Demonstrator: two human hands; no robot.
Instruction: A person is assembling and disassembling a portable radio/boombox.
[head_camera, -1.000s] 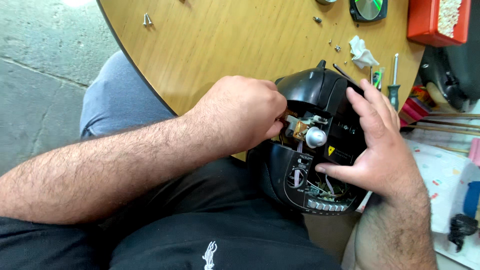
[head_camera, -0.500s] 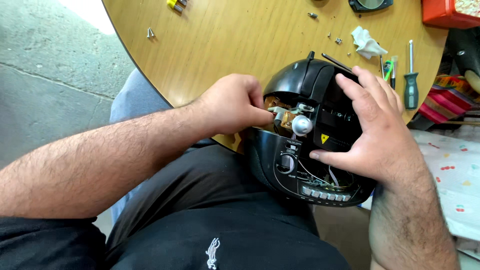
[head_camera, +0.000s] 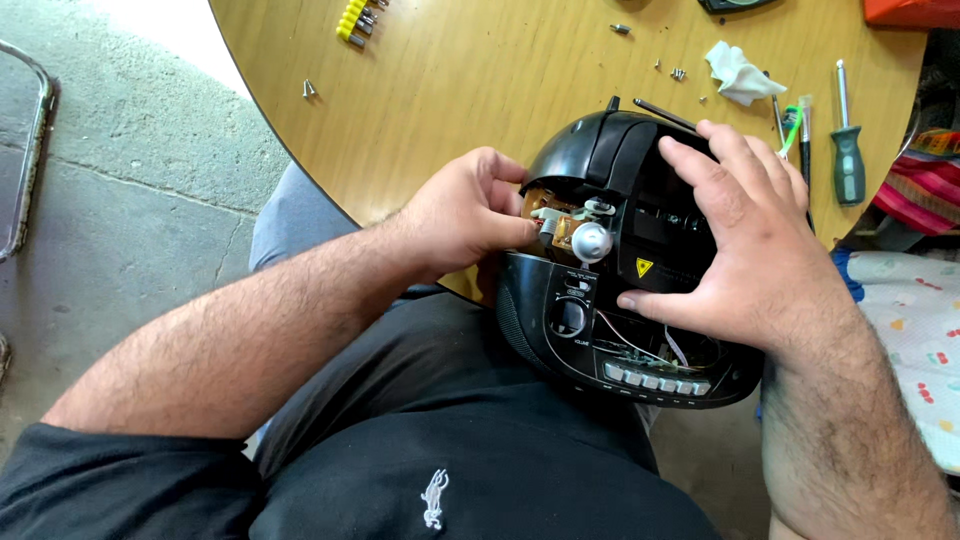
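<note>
My left hand (head_camera: 462, 215) pinches the small circuit board (head_camera: 558, 228) at the radio's (head_camera: 640, 300) 9 o'clock side, nearer than my right hand (head_camera: 745, 250), spread open steadying it at 3 o'clock.

A round wooden counter (head_camera: 480, 90) carries several small things. Near its far edge lies a yellow holder with screwdriver bits (head_camera: 356, 18). A single screw (head_camera: 309, 89) stands close to the left rim, and a few more loose screws (head_camera: 672, 71) lie beside a crumpled white tissue (head_camera: 738, 73). To the right of the tissue lies a screwdriver with a dark green handle (head_camera: 847, 150), and between them a thinner tool with a light green part (head_camera: 793, 115). Under the counter is a grey concrete floor (head_camera: 130, 170). At the right edge a white cloth with small coloured figures (head_camera: 915, 320) is visible.
</note>
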